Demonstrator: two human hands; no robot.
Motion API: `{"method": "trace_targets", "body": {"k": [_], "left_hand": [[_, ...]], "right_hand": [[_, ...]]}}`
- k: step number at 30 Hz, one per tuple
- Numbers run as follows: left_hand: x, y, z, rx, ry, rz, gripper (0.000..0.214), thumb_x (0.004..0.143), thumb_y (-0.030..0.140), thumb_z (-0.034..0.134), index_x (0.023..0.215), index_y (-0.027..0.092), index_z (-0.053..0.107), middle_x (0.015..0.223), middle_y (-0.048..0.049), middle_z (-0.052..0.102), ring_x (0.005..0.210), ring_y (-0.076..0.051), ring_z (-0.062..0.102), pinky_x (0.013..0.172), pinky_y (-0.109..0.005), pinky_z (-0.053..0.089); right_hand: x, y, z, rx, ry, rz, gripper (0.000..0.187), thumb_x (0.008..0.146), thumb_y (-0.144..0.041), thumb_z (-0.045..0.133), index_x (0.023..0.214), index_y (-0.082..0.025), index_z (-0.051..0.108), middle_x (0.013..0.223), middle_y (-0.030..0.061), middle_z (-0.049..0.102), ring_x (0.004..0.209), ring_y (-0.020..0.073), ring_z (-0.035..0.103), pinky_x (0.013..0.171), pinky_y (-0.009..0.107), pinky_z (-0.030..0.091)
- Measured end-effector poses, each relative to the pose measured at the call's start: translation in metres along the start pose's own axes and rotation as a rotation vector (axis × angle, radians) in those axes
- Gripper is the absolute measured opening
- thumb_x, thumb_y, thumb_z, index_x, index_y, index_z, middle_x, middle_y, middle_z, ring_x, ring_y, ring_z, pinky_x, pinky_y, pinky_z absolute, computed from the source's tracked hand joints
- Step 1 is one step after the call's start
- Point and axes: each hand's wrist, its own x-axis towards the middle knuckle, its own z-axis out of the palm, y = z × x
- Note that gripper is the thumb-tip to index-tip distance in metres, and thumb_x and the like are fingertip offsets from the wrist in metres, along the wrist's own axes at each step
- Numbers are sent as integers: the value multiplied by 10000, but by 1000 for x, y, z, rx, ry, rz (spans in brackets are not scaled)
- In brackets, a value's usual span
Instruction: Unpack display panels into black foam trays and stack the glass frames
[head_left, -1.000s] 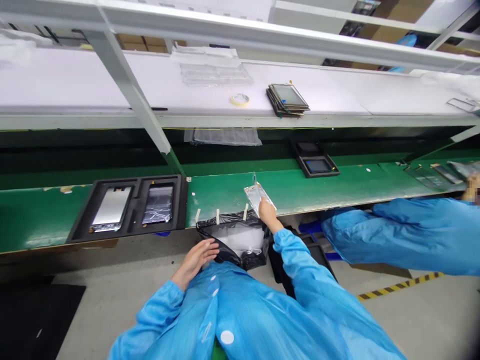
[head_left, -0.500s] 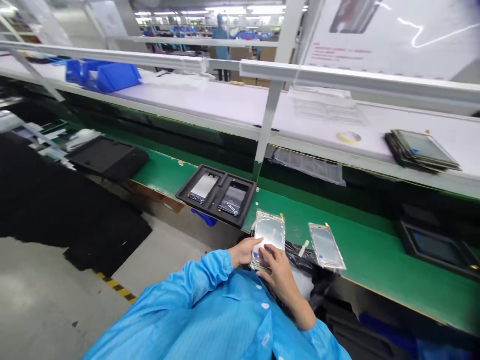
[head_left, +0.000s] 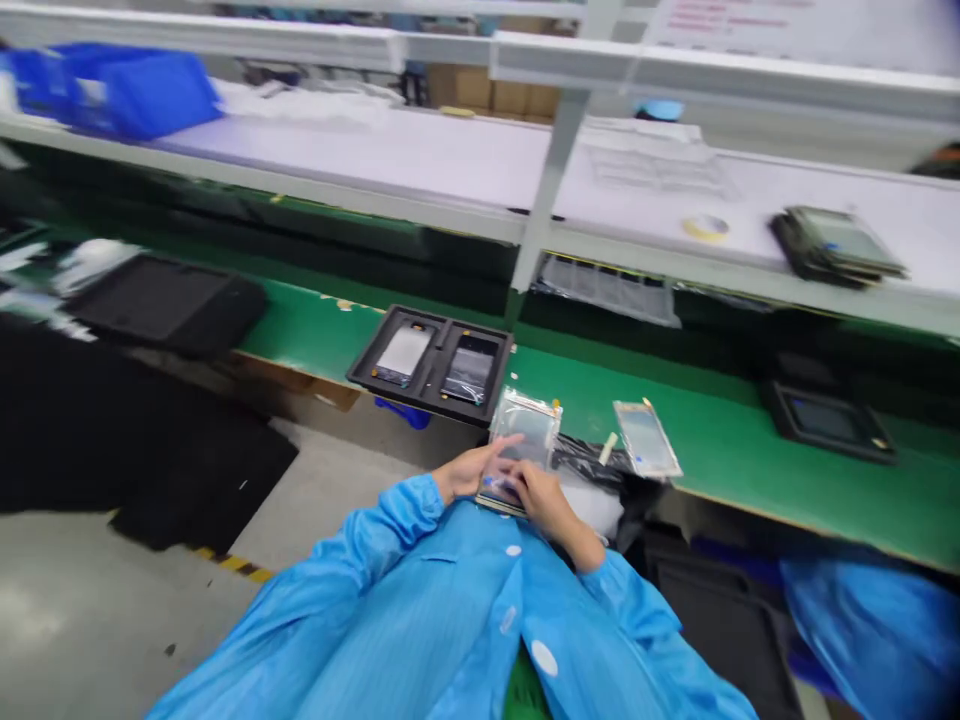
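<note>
I observe the left hand holding a panel, the right hand contacting it, near a black tray.

On the white shelf, near its left end, there are blue plastic bins, somewhat blurred. Crumpled white film lies along the back edge, and behind this edge stand cardboard boxes. Right of the post, clear plastic sheets lie toward the back edge, while a yellowish tape roll lies flat, nearer to the front edge. On the green workbench, toward its left end, a black tray reaches the front edge. Below, on the floor, are black sheeting and yellow-and-black striped tape.
</note>
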Motion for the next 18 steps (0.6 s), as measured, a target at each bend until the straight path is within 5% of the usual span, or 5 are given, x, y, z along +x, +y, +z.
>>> {"method": "trace_targets", "body": {"k": [3, 6, 12, 14, 18], "left_hand": [[-13, 2, 4, 138, -69, -35, 891, 821, 314, 795, 1580, 296, 328, 1331, -188, 671, 1112, -346, 711, 923, -507, 557], [-24, 5, 9, 228, -101, -69, 922, 786, 195, 811, 1572, 304, 342, 1378, -205, 644, 1210, -395, 661, 938, -538, 556], [-36, 7, 11, 233, -68, -138, 772, 817, 187, 776, 1517, 247, 454, 1313, -211, 680, 1194, -432, 665, 921, -577, 565], [-36, 8, 10, 214, -52, -165, 744, 819, 186, 772, 1501, 233, 480, 1302, -217, 684, 1188, -440, 666, 926, -589, 558], [-31, 9, 10, 221, -45, -226, 711, 811, 181, 775, 1474, 214, 519, 1296, -226, 688, 1159, -436, 684, 939, -586, 550]], "right_hand": [[10, 1, -3, 321, 227, 279, 202, 994, -412, 493, 872, -251, 488, 625, -27, 620, 498, 154, 566, 501, 267, 455], [18, 14, -36, 632, 582, 391, 277, 924, -488, 604, 863, -253, 469, 655, -32, 645, 440, 120, 529, 417, 229, 415], [-23, 49, -144, 382, 1512, 294, 279, 849, -445, 665, 997, -249, 532, 934, 16, 687, 863, 163, 723, 850, 371, 604], [-40, 45, -150, 195, 1460, 357, 310, 881, -476, 620, 1058, -223, 589, 1028, 56, 698, 960, 195, 720, 949, 434, 576], [-42, 22, -108, 379, 882, 497, 472, 841, -620, 668, 1052, -197, 676, 1041, 89, 725, 934, 219, 706, 919, 414, 576]]}}
